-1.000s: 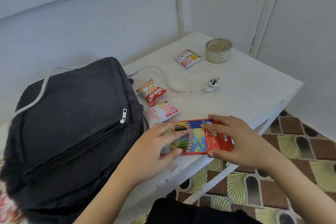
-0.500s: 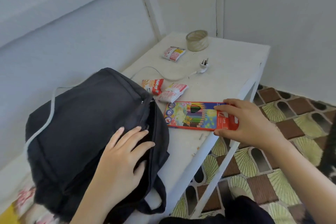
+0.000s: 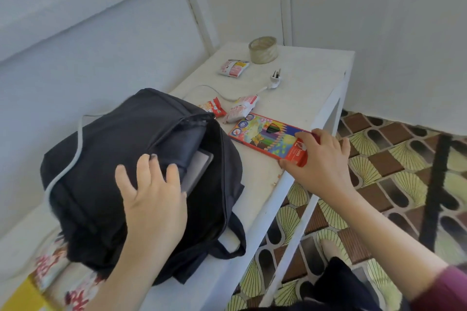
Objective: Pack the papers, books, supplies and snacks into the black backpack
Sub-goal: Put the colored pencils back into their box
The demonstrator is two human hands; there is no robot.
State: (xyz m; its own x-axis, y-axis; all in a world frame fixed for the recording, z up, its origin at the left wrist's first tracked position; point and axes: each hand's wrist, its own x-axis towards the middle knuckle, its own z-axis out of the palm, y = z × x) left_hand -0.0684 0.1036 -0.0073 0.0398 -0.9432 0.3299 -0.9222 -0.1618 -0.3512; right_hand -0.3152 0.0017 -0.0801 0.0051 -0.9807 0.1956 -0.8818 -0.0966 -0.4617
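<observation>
The black backpack point(image 3: 106, 159) lies on the white table point(image 3: 310, 88), its main compartment gaping open toward the right with a grey flat item point(image 3: 199, 166) inside. My left hand point(image 3: 154, 194) presses on the upper flap and holds the opening apart. My right hand point(image 3: 321, 159) grips the near end of a red box of coloured pencils point(image 3: 267, 136), which lies flat on the table right of the bag. Three snack packets lie beyond: one red point(image 3: 212, 106), one pink-white point(image 3: 241, 108), one farther back point(image 3: 233, 67).
A roll of clear tape point(image 3: 263, 49) stands at the table's far end. A white plug point(image 3: 275, 79) with its cable runs across the table and over the backpack. Printed papers point(image 3: 48, 265) stick out under the bag at left. Patterned floor tiles lie right of the table edge.
My left hand left the pencil box, moved to the backpack and pulled its opening wider. My right hand kept hold of the box's end. The camera view shifted left.
</observation>
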